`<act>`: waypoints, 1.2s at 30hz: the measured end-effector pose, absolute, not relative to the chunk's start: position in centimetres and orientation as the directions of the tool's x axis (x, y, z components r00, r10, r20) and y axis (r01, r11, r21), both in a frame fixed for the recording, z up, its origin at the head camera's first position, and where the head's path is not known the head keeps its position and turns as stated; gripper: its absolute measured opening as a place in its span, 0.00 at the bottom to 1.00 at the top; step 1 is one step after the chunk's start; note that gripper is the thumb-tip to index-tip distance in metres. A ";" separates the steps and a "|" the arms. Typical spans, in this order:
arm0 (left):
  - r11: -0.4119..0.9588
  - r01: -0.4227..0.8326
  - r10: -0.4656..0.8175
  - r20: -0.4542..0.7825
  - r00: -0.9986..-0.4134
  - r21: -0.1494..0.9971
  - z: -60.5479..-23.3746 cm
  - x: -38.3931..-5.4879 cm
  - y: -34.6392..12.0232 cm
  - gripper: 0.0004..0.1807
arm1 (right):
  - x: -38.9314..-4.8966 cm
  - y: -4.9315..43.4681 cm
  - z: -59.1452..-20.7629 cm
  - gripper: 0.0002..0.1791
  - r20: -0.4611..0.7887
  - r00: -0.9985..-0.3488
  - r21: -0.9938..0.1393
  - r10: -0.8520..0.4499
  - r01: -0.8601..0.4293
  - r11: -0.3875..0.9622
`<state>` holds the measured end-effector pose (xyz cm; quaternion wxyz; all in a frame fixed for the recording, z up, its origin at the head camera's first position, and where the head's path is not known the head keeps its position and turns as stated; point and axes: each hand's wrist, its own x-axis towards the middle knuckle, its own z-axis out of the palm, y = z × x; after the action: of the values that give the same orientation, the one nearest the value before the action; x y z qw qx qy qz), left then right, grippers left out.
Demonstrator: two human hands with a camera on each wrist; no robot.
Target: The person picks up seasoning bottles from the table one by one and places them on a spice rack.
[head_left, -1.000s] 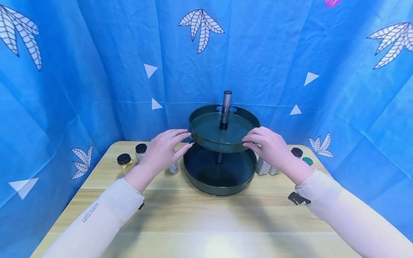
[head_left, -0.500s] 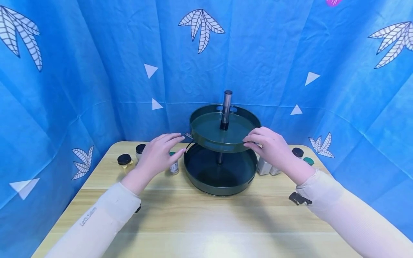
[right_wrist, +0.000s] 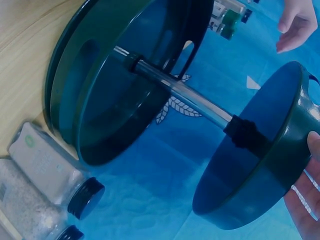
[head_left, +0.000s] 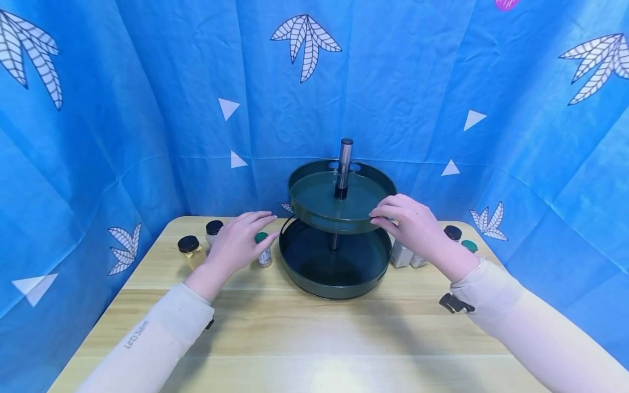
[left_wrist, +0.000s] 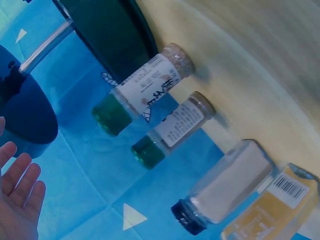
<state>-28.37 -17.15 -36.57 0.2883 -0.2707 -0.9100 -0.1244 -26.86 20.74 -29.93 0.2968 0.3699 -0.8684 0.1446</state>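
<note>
A dark green two-tier round tray stand stands at the back of the table, with a metal post through its middle. My right hand is at the right front of the upper tray; its fingertips touch the outer wall near the rim, thumb below the other fingers. In the right wrist view the thumb lies against that wall. My left hand hovers left of the stand, fingers loosely spread and holding nothing. Beyond its thumb is a green-capped spice jar. Both trays hold nothing that shows.
Left of the stand are black-capped jars, one with yellow contents; another green-capped jar shows in the left wrist view. Several jars stand behind my right hand. A blue patterned curtain encloses the table's back and sides.
My left hand has drawn away from the upper tray's left side, moving left and slightly down, uncovering the green-capped jar. My right hand and the stand have hardly moved.
</note>
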 end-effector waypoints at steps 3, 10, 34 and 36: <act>0.832 0.551 0.420 0.570 -0.706 0.070 -36.9 -28.5 -17.3 0.24 | -26.9 20.7 -29.9 0.11 0.619 -0.555 -0.036 -0.555 -0.726 0.687; 0.838 0.541 0.415 0.554 -0.721 0.075 -37.6 -28.8 -17.5 0.24 | -26.9 20.8 -29.9 0.11 0.617 -0.560 -0.037 -0.553 -0.722 0.690; 0.859 0.495 0.408 0.411 -0.815 0.129 -39.5 -30.6 -18.1 0.22 | -27.0 20.9 -30.0 0.11 0.616 -0.552 -0.029 -0.562 -0.729 0.684; 0.857 0.500 0.413 0.413 -0.811 0.124 -39.7 -30.7 -18.2 0.21 | -27.0 20.9 -29.9 0.11 0.615 -0.555 -0.032 -0.560 -0.727 0.686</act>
<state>-30.69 -18.17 -39.66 0.1896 -0.2417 -0.9448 -0.1142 -26.99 20.86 -29.93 0.2926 0.3699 -0.8702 0.1427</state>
